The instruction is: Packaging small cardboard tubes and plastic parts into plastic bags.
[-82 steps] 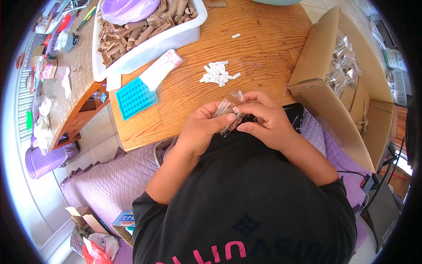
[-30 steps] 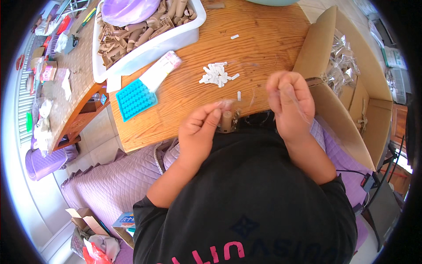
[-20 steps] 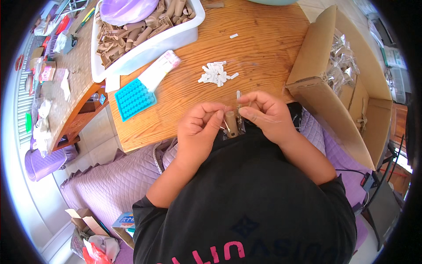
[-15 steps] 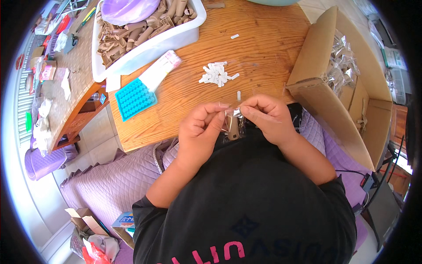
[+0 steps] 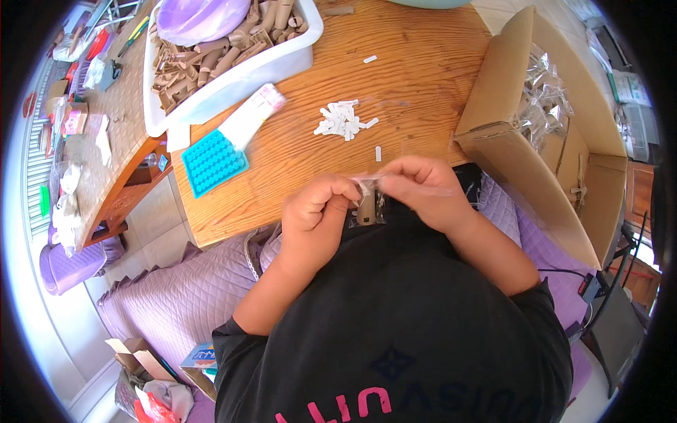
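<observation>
Between my hands hangs a clear plastic bag [image 5: 381, 211] with a brown tube-shaped piece [image 5: 366, 211] inside, close to my shirt at the table's front edge. My left hand [image 5: 319, 204] pinches the left side of the bag's top. My right hand [image 5: 426, 190] pinches the right side, thumb and fingers closed on the film. The bag's top looks folded and bunched between the fingertips. Just beyond my hands a single small white strip [image 5: 378, 154] lies on the wooden table [image 5: 282, 169]. Farther off is a loose pile of such white strips [image 5: 343, 120].
A white tub [image 5: 233, 88] of brown pieces, with a purple bowl [image 5: 204, 21] on top, stands back left. Before it lie a teal bumpy mat [image 5: 214, 162] and a white packet [image 5: 250, 116]. At right, an open cardboard box [image 5: 493, 151] holds bagged pieces [image 5: 543, 92].
My fingertips have come closer together at the bag's top, which is now gathered over. The brown piece sits slightly farther left.
</observation>
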{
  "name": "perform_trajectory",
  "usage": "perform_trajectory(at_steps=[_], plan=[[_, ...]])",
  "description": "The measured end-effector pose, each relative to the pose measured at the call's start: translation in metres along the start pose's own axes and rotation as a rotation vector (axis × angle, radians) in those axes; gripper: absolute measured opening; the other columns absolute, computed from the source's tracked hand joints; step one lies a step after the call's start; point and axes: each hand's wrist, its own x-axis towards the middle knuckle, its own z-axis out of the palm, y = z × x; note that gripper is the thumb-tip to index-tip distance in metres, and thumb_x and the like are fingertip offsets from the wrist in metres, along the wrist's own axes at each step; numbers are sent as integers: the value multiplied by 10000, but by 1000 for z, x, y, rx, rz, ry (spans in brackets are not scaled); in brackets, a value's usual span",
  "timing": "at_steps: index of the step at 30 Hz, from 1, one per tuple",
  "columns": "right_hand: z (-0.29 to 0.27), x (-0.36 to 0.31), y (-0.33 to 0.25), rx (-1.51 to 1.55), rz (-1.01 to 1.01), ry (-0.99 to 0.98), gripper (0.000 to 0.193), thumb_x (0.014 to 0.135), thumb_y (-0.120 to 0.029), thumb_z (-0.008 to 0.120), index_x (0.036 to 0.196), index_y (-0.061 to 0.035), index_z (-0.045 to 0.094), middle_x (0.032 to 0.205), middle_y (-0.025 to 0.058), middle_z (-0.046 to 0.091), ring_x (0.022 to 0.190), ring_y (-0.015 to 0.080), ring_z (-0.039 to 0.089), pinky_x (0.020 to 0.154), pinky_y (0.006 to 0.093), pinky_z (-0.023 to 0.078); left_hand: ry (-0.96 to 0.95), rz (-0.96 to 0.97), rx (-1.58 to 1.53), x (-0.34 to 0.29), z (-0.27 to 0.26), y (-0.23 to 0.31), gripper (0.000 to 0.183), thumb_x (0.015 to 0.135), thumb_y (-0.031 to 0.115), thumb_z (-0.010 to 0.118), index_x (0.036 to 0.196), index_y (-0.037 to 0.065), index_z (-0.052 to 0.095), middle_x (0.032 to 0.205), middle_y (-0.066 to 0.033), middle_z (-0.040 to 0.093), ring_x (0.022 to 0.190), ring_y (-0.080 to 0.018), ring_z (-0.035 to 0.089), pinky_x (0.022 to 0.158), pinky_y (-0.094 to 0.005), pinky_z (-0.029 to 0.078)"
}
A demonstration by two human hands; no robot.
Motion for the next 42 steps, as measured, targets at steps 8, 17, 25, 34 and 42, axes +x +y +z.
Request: perform_trajectory(at_steps=[8, 17, 25, 34, 42], plan=[[-6, -29, -26, -324, -161, 68, 54, 805, -67, 621, 777, -21, 616, 628, -23, 548, 545, 13, 435, 468, 193, 343, -108, -66, -317, 1, 17, 9, 332, 824, -66, 530, 1114, 23, 398, 917, -156, 623, 851, -172, 606, 778, -274, 486], [-108, -83, -147, -697, -353, 677, 147, 831, -197, 590, 833, -52, 615, 695, -55, 521, 622, 30, 449, 554, 165, 334, 27, -101, -190, 15, 20, 8, 251, 890, 55, 487, 1130, 7, 432, 862, -122, 624, 760, -157, 608, 683, -253, 490], [-304, -108, -147, -1468, 215, 679, 225, 761, -229, 584, 878, -41, 624, 731, 91, 611, 674, 186, 556, 652, 313, 441, -45, -103, -152, 21, 21, 4, 189, 891, 70, 494, 1067, 2, 483, 872, -108, 624, 777, -149, 602, 698, -242, 476], [-359, -148, -71, -1717, 956, 592, 245, 689, -219, 596, 812, -12, 641, 857, 199, 619, 824, 336, 602, 708, 420, 473, -578, 165, 46, 52, 65, 90, 201, 856, -10, 479, 1055, -23, 506, 948, -121, 601, 835, -163, 597, 748, -263, 478], [-415, -139, -54, -1679, 779, 615, 303, 770, -251, 531, 818, 31, 628, 884, 250, 604, 852, 367, 593, 744, 435, 456, -432, 958, 571, 34, 117, 161, 301, 738, 212, 543, 914, -27, 590, 801, -122, 595, 685, -290, 605, 577, -356, 506]])
